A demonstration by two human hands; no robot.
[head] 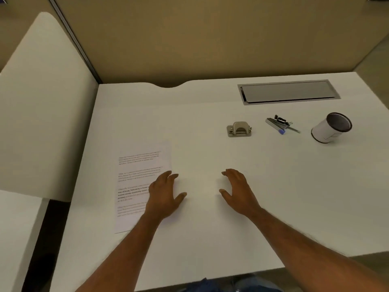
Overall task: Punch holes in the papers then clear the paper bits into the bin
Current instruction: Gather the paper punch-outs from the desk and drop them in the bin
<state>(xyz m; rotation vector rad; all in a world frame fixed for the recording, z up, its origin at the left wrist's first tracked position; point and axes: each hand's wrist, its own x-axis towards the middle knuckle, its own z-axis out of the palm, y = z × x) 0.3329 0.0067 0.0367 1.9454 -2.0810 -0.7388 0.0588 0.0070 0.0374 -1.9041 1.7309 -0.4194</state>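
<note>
Papers (pixel 139 173): printed sheets flat on bench (pixel 210 228), long axis running away from the person, under left hand (pixel 164 194) with fingers spread, holding nothing; hole punch (pixel 239 129) far-right, nearer right hand (pixel 237 190), likewise spread and empty; bin (pixel 330 127) beyond.

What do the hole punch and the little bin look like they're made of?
The hole punch looks like metal with a dull silvery, brushed finish and soft highlights on its domed handle. The bin seems to be a dark mesh cup in a smooth white wrap, paper or plastic; I can't tell which.
</note>
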